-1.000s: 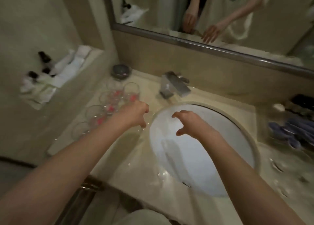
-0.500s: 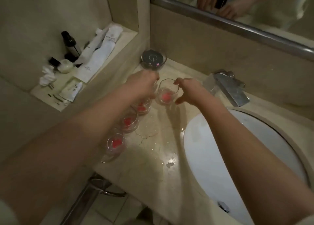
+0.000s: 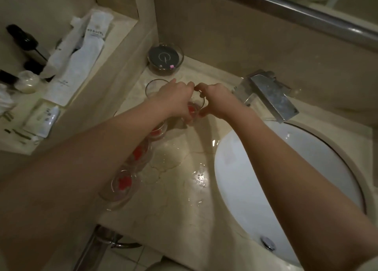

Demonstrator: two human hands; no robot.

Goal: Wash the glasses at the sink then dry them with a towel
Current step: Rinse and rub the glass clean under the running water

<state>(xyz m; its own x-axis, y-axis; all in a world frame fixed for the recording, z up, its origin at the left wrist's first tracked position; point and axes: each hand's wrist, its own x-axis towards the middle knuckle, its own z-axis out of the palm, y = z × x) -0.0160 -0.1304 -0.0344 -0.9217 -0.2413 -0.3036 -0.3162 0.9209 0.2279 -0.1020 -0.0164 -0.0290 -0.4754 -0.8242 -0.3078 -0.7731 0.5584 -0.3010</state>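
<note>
Filling the right of the view, the white sink [image 3: 286,168] is set into the marble counter [image 3: 173,189], with the steel faucet [image 3: 270,94] behind its rim. A glass [image 3: 194,111] with red at its bottom is gripped on the counter left of the faucet, the left hand [image 3: 173,101] and right hand [image 3: 214,103] curled round its sides. More glasses [image 3: 122,182] with red inside are lined up beneath the left forearm.

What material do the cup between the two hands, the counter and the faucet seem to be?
Cup: clear glass, red shows through. Counter: polished stone, probably marble; beige, veined, wet shine. Faucet: metal, likely chrome; grey, mirror-like.
</note>
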